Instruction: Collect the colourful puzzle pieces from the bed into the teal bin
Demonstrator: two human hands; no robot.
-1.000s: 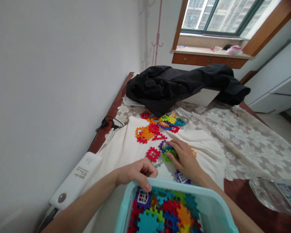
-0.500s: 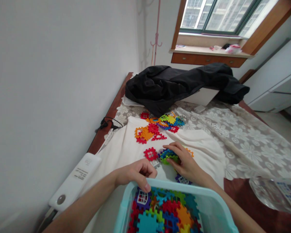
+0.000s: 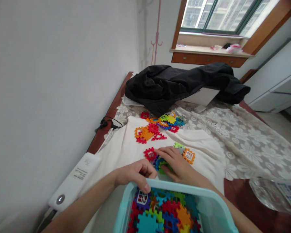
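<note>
We see two hands at the near edge of the table: the left hand (image 3: pixel 135 174) curls shut over the rim of one teal bin (image 3: pixel 128 200) full of interlocking tiles, and the right hand (image 3: pixel 177 165) cups a small clutch of blue and green tiles (image 3: pixel 159 162) on the cream cloth (image 3: pixel 126 152). Beside it lie one red tile (image 3: pixel 150 153), one orange tile (image 3: pixel 188 155) and one green tile (image 3: pixel 177 145); one scattered heap (image 3: pixel 160 126) sits nearer the black jacket (image 3: pixel 179 84).
</note>
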